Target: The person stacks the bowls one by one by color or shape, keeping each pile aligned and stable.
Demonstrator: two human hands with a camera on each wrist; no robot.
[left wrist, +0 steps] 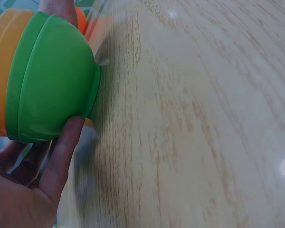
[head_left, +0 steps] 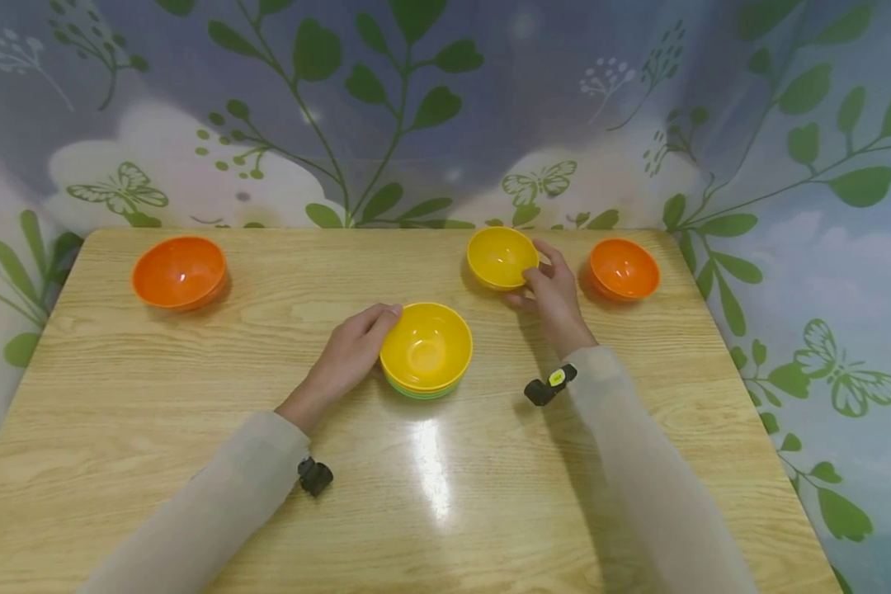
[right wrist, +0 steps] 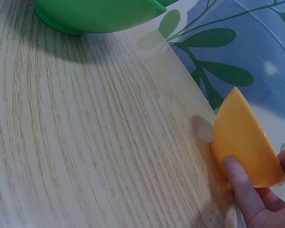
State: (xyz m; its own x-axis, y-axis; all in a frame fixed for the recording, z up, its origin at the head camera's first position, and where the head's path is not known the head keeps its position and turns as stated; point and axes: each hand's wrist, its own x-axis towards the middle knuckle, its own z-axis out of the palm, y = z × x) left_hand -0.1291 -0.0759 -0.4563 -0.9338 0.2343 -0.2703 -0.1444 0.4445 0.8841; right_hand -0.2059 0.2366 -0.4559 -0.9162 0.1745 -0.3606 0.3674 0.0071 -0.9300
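Near the middle of the table, my left hand grips the left side of a stack of nested bowls, its thumb at the rim. A yellow bowl tops the stack. Beneath it a green bowl shows in the left wrist view, one fingertip against its lower side. Whether the stack touches the table is hard to tell. Toward the back right, my right hand holds a smaller yellow bowl by its right side. The right wrist view shows that bowl between thumb and fingers.
A larger orange bowl stands at the back left of the wooden table. To the right of my right hand is a smaller orange bowl. A patterned curtain hangs behind the table's far edge.
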